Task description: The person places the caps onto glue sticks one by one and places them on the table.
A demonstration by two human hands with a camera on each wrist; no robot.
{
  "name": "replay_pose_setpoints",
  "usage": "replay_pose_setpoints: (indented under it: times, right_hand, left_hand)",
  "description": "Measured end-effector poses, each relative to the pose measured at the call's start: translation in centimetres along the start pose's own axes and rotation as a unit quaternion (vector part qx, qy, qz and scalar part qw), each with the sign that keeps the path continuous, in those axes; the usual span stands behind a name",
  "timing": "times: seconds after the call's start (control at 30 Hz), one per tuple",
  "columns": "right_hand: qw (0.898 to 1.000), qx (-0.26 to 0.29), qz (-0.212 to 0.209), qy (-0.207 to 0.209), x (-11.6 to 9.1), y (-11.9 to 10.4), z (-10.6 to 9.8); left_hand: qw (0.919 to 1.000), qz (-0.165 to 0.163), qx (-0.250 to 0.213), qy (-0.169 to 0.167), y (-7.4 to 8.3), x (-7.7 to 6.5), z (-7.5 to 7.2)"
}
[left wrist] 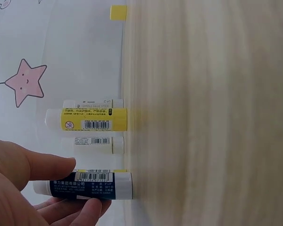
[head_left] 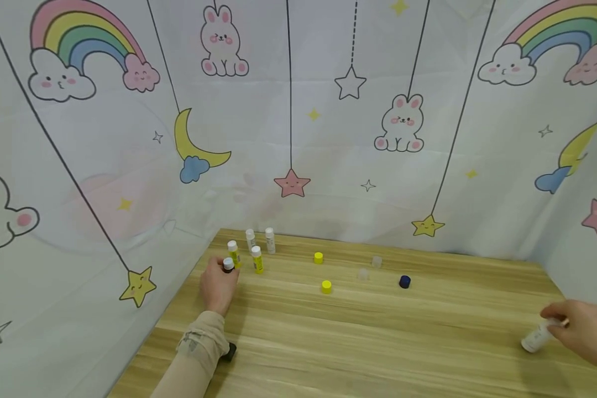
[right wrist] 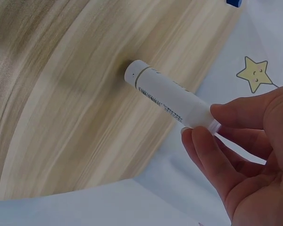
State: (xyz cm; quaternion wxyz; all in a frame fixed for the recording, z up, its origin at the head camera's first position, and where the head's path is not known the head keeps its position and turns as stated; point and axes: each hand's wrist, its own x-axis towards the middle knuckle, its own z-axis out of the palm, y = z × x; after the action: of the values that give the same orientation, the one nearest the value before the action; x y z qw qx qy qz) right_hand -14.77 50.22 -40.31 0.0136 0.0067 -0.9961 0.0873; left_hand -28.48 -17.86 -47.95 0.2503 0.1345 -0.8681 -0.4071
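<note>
L hand (head_left: 220, 286) gripping dark blue tube (left wrist: 101, 186), standing upright on table (head_left: 353, 342) at left, beside yellow tubes (head_left: 258, 263) | R hand (head_left: 584, 330) pinching white tube (right wrist: 165, 96) by one end, slanting at table's right | risk: L hand possibly toppling yellow tubes if releasing sideways; white tube maybe slipping, since grip is covering only its end
</note>
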Motion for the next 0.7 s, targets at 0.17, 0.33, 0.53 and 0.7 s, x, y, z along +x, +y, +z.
replay_pose_setpoints:
  times: [0.17, 0.33, 0.53, 0.7]
  right_hand:
    - [1.000, 0.005, 0.001, -0.005, -0.24, 0.19, 0.57]
    - [1.000, 0.006, 0.006, -0.020, -0.25, 0.03, 0.56]
    - [1.000, 0.007, -0.003, -0.024, -0.21, -0.14, 0.36]
    - [1.000, 0.006, -0.008, -0.021, -0.31, 0.03, 0.35]
  left_hand:
    - [0.9999, 0.001, -0.008, -0.012, -0.12, -0.07, -0.17]
    - [0.9998, -0.007, -0.011, -0.017, -0.38, -0.02, -0.25]
    - [0.9999, -0.008, -0.010, -0.011, -0.47, 0.05, -0.20]
    - [0.9998, -0.007, -0.009, -0.014, -0.47, -0.05, -0.11]
